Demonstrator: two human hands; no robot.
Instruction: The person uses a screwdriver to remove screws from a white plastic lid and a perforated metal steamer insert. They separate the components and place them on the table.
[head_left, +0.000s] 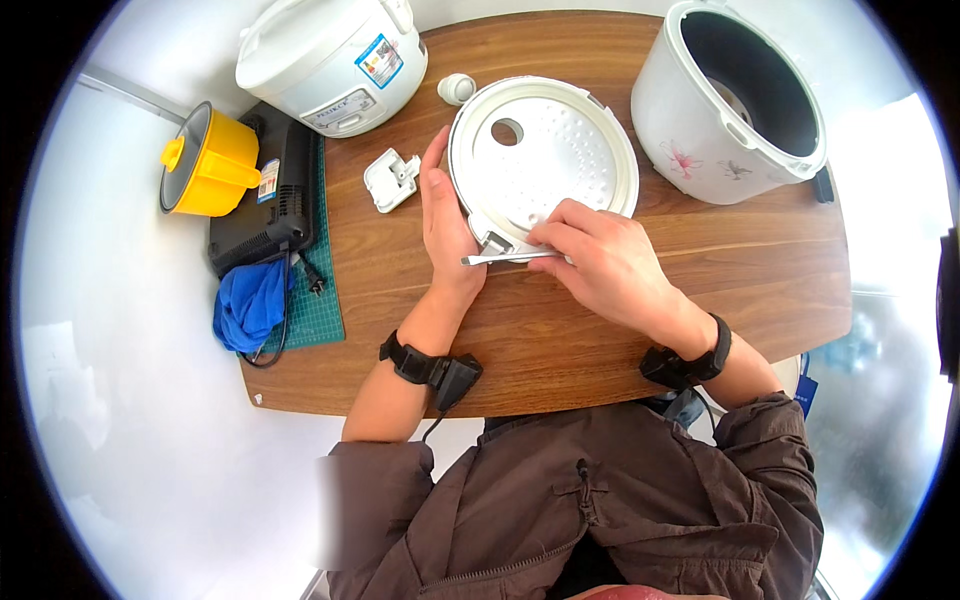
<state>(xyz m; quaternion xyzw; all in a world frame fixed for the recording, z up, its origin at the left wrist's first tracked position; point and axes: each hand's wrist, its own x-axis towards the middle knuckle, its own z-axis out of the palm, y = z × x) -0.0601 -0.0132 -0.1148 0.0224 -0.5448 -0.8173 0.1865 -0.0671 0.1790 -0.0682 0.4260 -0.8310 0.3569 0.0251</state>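
My left hand (445, 225) cups the left edge of a round white rice cooker lid (570, 150), its inner face up. The lid has a round hole and rows of small dimples. In my right hand (610, 255) is a slim metal screwdriver (500, 258), its flat tip pointing left past the lid's near edge. The right fingertips touch the lid's near rim, beside a small hinge or latch part (494, 243). They partly hide that rim and the rest of the screwdriver.
Loose white plastic part (392, 180) and round white cap (457, 89) lie beside the lid. Open rice cooker body (690, 130) stands right, another rice cooker (335, 70) back left. A yellow pot (225, 160), black case (285, 190), blue cloth (248, 305) and green mat (322, 310) line the left.
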